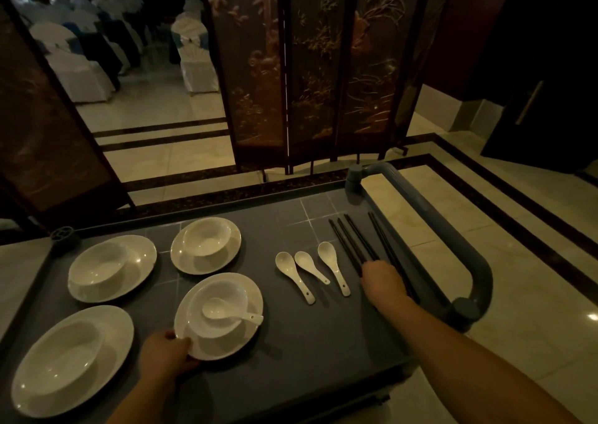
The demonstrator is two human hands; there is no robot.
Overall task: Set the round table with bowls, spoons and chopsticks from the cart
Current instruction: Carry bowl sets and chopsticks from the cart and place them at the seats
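Note:
On the grey cart top [307,342] stand several white plates, each with a white bowl on it. My left hand [166,355] grips the near-left rim of the middle plate [233,342], whose bowl [216,307] holds a white spoon [226,313]. Three loose spoons [310,271] lie to the right of that plate. Beyond them lie several dark chopsticks [352,242]. My right hand [382,278] rests over the near ends of the chopsticks with its fingers curled down on them; the grip itself is hidden under the hand.
More plates with bowls sit at the left [110,268], front left [71,359] and back centre [205,245]. The cart's grey handle [446,229] curves along the right side. A dark folding screen [307,67] stands behind; white-covered chairs [194,54] are beyond it.

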